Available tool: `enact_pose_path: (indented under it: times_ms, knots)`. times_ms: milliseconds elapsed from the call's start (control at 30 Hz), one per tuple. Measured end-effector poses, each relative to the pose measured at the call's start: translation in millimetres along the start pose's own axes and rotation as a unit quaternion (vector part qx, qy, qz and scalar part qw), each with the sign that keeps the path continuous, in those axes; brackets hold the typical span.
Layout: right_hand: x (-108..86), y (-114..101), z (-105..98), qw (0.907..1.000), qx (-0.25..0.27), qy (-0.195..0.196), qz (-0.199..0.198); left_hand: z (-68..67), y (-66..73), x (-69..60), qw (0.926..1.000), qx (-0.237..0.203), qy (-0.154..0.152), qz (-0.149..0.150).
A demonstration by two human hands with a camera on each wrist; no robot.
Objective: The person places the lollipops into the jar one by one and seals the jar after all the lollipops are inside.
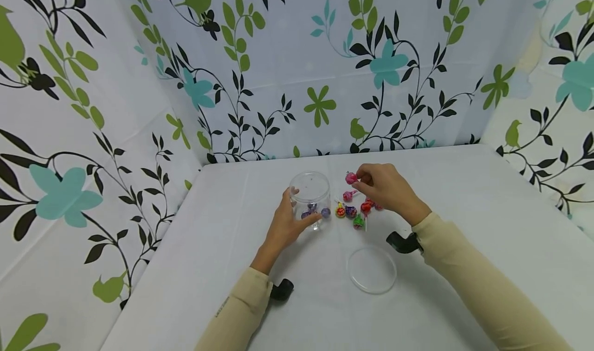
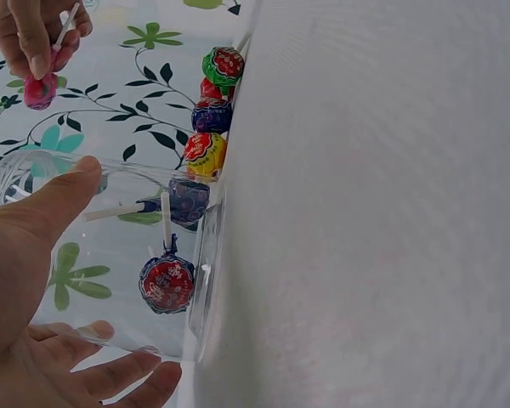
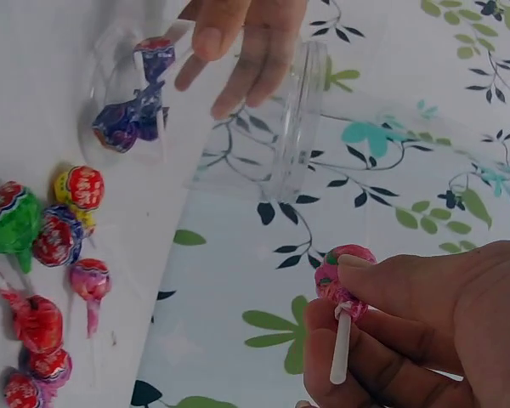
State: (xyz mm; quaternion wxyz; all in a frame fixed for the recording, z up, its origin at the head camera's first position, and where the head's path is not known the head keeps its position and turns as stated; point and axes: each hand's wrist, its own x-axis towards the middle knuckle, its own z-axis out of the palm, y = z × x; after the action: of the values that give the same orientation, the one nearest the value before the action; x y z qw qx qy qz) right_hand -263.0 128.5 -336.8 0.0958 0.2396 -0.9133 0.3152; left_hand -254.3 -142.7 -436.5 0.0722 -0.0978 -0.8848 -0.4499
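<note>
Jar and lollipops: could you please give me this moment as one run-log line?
left hand: holds jar; right hand: pinches pink lollipop, outside jar; in jar: purple lollipops; on table: loose lollipops, ring

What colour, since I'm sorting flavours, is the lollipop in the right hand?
Pink with some green; the lollipop shows best in the right wrist view.

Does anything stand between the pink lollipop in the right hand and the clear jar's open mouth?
Nothing visible does. The right hand holds the pink lollipop to the right of the clear jar; the left hand grips the jar around its side, leaving the top uncovered, and the clear lid lies apart.
</note>
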Motion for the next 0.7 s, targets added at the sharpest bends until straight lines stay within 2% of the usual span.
enact_pose_path:
  times_ms: [300, 700]
  knots:
    - [18.0, -30, 0, 0.9996, -0.003, -0.003, -0.028, -0.9, 2.0, 1.6, 1.0, -0.004, 0.003, 0.0]
    - [31.0, -48, 4, 0.9985, -0.015, -0.005, -0.053, 0.1, 0.1, -0.3, 0.9999, -0.009, -0.001, -0.008]
